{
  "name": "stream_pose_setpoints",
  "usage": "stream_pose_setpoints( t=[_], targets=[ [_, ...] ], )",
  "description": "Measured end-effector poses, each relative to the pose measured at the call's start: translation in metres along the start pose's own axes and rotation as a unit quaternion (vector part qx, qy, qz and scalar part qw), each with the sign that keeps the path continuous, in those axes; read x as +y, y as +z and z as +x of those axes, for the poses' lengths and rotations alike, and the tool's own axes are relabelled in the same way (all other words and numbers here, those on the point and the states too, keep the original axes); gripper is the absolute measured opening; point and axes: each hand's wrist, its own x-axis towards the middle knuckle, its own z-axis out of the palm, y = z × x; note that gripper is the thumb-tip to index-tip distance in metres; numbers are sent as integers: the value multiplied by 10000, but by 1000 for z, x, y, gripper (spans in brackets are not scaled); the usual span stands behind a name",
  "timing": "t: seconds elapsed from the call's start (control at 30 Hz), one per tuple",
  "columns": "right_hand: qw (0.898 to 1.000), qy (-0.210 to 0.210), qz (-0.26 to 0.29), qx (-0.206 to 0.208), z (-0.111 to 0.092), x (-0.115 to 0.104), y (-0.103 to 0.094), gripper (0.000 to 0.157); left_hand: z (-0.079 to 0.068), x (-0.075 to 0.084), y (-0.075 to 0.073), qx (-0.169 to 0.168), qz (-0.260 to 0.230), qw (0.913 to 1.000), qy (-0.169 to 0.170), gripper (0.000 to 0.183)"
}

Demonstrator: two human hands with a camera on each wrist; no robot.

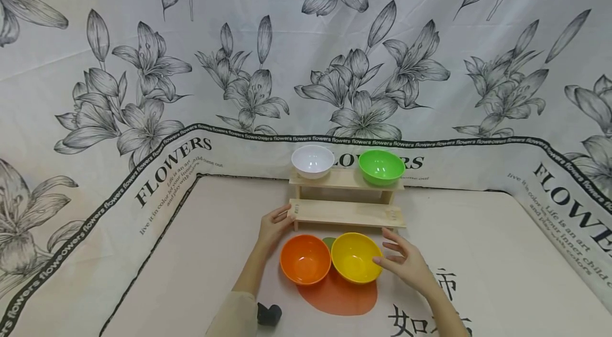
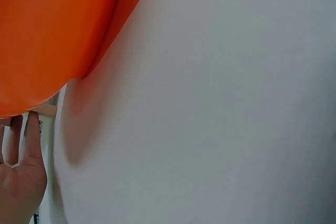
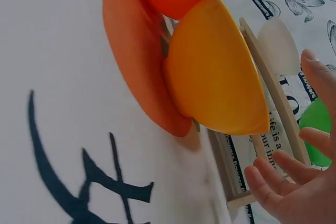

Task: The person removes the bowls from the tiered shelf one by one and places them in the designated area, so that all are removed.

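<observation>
The orange bowl (image 1: pixel 306 261), yellow bowl (image 1: pixel 356 258), white bowl (image 1: pixel 313 160) and green bowl (image 1: pixel 381 167) present as smooth, glossy plastic, the two-tier stand (image 1: pixel 346 212) as pale, matt wood, and the floral backdrop (image 1: pixel 296 2) as lightly creased, matt cloth.

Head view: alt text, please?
A person's left grip is at the left end of a two-tier wooden stand; the open right grip is by a yellow bowl beside an orange bowl. A white bowl and green bowl sit on top.
</observation>
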Motion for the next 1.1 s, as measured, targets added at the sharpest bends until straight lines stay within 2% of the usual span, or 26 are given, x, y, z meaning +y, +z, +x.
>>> stream_pose_setpoints(
  t=[0.2, 0.4, 0.57, 0.67, 0.87, 1.0, 1.1],
  targets=[
    [9962, -614, -334, 522, 16, -4, -15, 68, 0, 0, 0, -3, -24, 10000, -25, 42],
    [9909, -966, -212, 911, 39, -12, -31, 66, -1, 1, 0, -52, -136, 9999, -73, 43],
    [9881, -988, -217, 1157, 59, -17, -46, 70, -2, 4, -2, -136, -167, 9997, -126, 43],
    [9873, -966, -221, 1244, 70, -18, -53, 74, -5, 12, -1, -177, -123, 9997, -122, 43],
    [9896, -777, -167, 1200, 87, -21, -61, 79, -15, 28, 1, -193, -41, 9998, -87, 42],
    [9899, -789, -99, 1175, 91, -31, -59, 79, -16, 29, 1, -187, -59, 9998, -95, 42],
    [9876, -899, -145, 1282, 94, -35, -57, 78, -10, 19, 0, -192, -170, 9996, -113, 43]
  ],
)
